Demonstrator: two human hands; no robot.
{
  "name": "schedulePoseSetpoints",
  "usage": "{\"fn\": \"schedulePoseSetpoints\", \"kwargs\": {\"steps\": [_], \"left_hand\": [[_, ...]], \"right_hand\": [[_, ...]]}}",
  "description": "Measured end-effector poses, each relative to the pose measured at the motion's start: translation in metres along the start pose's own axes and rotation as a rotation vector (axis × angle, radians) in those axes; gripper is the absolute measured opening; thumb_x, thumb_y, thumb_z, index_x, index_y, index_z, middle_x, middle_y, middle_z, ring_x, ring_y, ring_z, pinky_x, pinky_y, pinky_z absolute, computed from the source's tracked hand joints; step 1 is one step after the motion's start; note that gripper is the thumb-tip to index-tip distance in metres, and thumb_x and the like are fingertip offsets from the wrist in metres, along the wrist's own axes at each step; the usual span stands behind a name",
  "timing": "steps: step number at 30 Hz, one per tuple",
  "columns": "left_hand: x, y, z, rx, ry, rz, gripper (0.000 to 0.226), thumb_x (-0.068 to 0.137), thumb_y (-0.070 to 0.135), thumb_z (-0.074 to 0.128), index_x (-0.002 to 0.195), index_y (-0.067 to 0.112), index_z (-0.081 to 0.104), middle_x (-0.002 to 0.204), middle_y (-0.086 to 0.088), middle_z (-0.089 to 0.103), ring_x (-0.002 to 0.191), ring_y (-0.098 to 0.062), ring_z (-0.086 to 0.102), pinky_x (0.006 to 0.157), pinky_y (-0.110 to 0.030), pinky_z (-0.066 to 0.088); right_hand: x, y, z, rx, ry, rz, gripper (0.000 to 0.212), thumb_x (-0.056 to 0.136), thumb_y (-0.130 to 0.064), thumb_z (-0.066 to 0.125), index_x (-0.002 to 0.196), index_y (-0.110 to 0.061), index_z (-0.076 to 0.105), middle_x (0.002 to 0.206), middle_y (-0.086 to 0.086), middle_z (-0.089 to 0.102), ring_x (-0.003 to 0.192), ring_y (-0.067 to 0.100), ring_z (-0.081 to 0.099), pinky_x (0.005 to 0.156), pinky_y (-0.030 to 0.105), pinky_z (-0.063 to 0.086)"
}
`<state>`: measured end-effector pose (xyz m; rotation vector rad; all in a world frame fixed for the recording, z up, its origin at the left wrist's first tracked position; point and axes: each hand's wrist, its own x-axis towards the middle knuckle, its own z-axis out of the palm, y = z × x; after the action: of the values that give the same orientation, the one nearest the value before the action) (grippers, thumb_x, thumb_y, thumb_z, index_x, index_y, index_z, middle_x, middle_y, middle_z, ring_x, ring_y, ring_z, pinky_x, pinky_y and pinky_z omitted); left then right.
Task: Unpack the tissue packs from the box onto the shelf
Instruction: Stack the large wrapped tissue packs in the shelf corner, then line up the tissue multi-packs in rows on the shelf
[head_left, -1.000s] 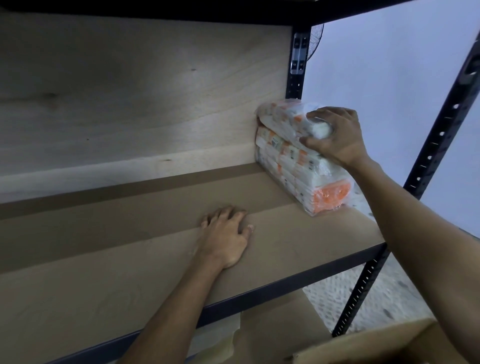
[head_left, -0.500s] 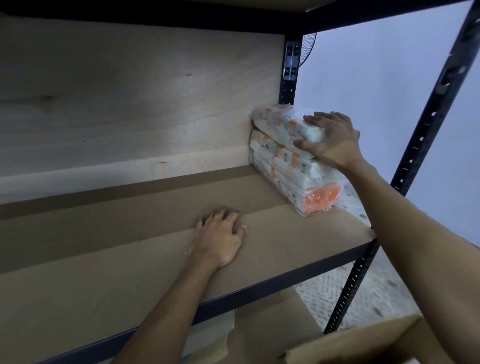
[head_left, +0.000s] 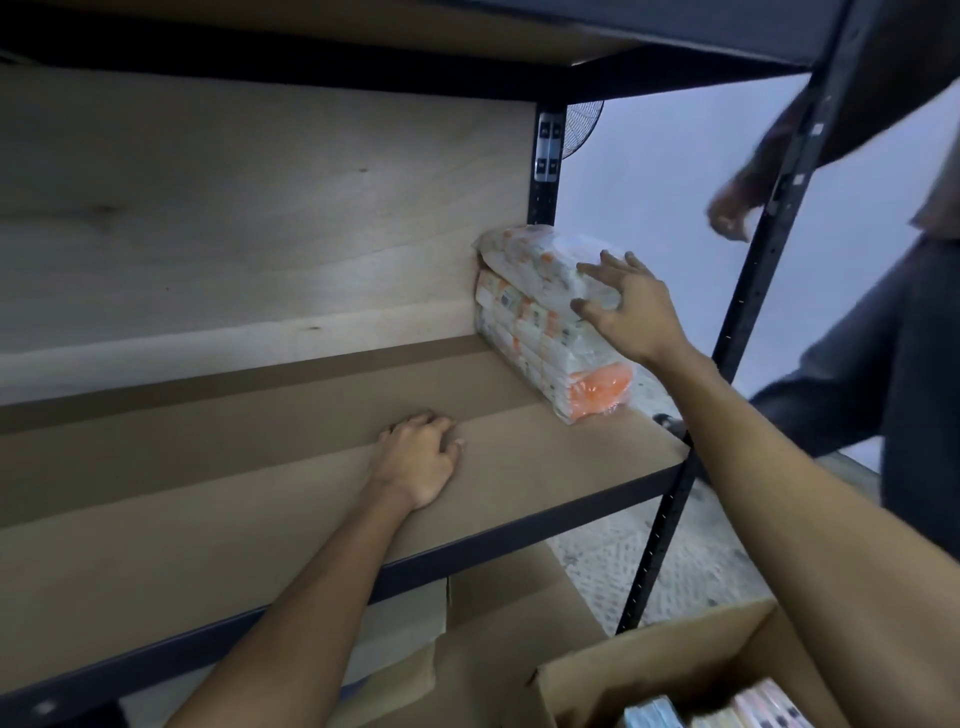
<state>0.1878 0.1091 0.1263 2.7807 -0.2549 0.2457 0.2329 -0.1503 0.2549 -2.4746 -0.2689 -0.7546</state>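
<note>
The placing step looks finished: the stack of tissue packs (head_left: 540, 332), white with orange print under clear wrap, lies in the back right corner of the shelf (head_left: 260, 493), its top pack tilted. The right hand (head_left: 631, 312) is at that pack's near end, fingers spread and gripping nothing. The left hand (head_left: 421, 460) rests flat on the shelf. Next comes a reach down into the cardboard box (head_left: 649, 670) for another pack.

Counting two on the shelf (head_left: 311, 493): upper tissue pack (head_left: 535, 262), lower tissue pack (head_left: 545, 358). One box (head_left: 649, 670), boxed packs (head_left: 652, 716) inside, number unclear. Two hands up: left hand (head_left: 421, 457), right hand (head_left: 631, 312). One bystander (head_left: 883, 364), one fan (head_left: 579, 130).
</note>
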Motion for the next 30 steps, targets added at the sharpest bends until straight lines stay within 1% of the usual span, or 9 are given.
{"fn": "schedulePoseSetpoints", "kwargs": {"steps": [3,10,13,15,18,20,22,26,30], "left_hand": [[-0.010,0.003,-0.005,-0.055,0.006,0.039,0.038,0.097,0.038,0.043,0.127,0.022,0.059,0.136,-0.001,0.055,0.121,-0.025,0.052,0.104,-0.034,0.039],[-0.045,0.029,-0.003,-0.165,0.041,0.119,0.033,0.096,0.035,0.049,0.123,0.023,0.063,0.133,0.004,0.059,0.124,-0.019,0.051,0.107,-0.032,0.037],[-0.068,0.054,0.003,-0.223,0.092,0.184,0.032,0.094,0.032,0.051,0.123,0.023,0.063,0.132,0.003,0.059,0.125,-0.020,0.050,0.108,-0.033,0.036],[-0.087,0.074,0.009,-0.246,0.118,0.242,0.033,0.095,0.028,0.051,0.125,0.021,0.062,0.134,0.002,0.058,0.129,-0.020,0.046,0.111,-0.035,0.031],[-0.120,0.103,0.025,-0.260,0.136,0.327,0.033,0.096,0.026,0.051,0.127,0.021,0.060,0.138,0.003,0.053,0.137,-0.016,0.035,0.117,-0.031,0.014],[-0.141,0.118,0.044,-0.282,0.101,0.347,0.033,0.096,0.025,0.051,0.128,0.022,0.059,0.140,0.006,0.051,0.138,-0.013,0.032,0.115,-0.026,0.007],[-0.159,0.128,0.070,-0.326,0.040,0.336,0.033,0.096,0.025,0.051,0.127,0.023,0.058,0.138,0.007,0.051,0.136,-0.012,0.033,0.112,-0.022,0.009],[-0.188,0.138,0.128,-0.333,-0.139,0.240,0.036,0.096,0.029,0.049,0.132,0.024,0.053,0.140,0.004,0.049,0.133,-0.015,0.036,0.112,-0.034,0.026],[-0.201,0.141,0.175,-0.314,-0.283,0.097,0.042,0.094,0.034,0.050,0.134,0.023,0.051,0.139,-0.001,0.050,0.130,-0.023,0.043,0.110,-0.038,0.034]], "right_hand": [[-0.019,-0.003,-0.006,-0.012,-0.027,0.001,0.048,0.087,-0.036,0.061,0.133,-0.028,0.054,0.151,0.006,0.038,0.146,0.022,0.019,0.115,0.037,0.020],[-0.086,-0.008,-0.021,0.040,-0.055,0.001,0.037,0.087,-0.031,0.063,0.123,-0.023,0.064,0.141,0.003,0.052,0.131,0.019,0.045,0.110,0.033,0.030],[-0.121,-0.006,-0.023,0.070,-0.051,0.029,0.034,0.087,-0.029,0.065,0.120,-0.021,0.066,0.134,0.000,0.058,0.127,0.015,0.049,0.104,0.020,0.029],[-0.147,-0.002,-0.023,0.090,-0.043,0.049,0.031,0.087,-0.029,0.065,0.117,-0.022,0.068,0.128,-0.002,0.062,0.123,0.013,0.052,0.100,0.016,0.030],[-0.191,0.009,-0.021,0.100,-0.049,0.077,0.026,0.086,-0.029,0.064,0.111,-0.021,0.069,0.120,-0.003,0.067,0.116,0.013,0.057,0.099,0.021,0.037],[-0.220,0.022,-0.016,0.087,-0.050,0.105,0.024,0.086,-0.028,0.065,0.108,-0.019,0.071,0.117,-0.002,0.068,0.111,0.013,0.059,0.094,0.019,0.038],[-0.248,0.036,-0.009,0.070,-0.089,0.150,0.025,0.087,-0.029,0.063,0.109,-0.018,0.070,0.118,-0.002,0.067,0.113,0.014,0.058,0.094,0.021,0.037],[-0.300,0.071,0.010,0.046,-0.224,0.248,0.027,0.088,-0.030,0.063,0.112,-0.018,0.068,0.121,-0.001,0.066,0.118,0.015,0.056,0.097,0.023,0.036],[-0.340,0.107,0.031,0.065,-0.340,0.359,0.028,0.086,-0.031,0.066,0.111,-0.019,0.068,0.120,0.000,0.067,0.118,0.017,0.057,0.100,0.027,0.039]]}}
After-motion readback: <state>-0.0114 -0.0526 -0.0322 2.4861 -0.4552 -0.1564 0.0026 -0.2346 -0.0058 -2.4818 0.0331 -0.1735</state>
